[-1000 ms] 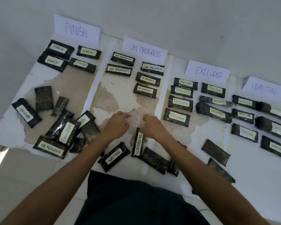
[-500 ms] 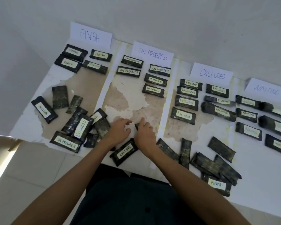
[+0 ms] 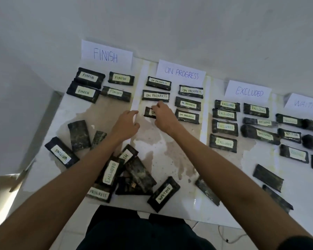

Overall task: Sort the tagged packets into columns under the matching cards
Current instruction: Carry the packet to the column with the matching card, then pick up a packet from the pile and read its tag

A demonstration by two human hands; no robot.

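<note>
right hand (image 3: 163, 117): fingers pinched packet (image 3: 149, 112) below ON PROGRESS card (image 3: 181, 75) | left hand (image 3: 126, 124): fingers loosely spread | risk: crooked release could nudge neighbour packet (image 3: 155, 95)

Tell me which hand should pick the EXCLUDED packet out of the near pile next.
Left. The left hand is open and empty, with the EXCLUDED packet beside its forearm; the right hand holds an ON PROGRESS packet.
</note>
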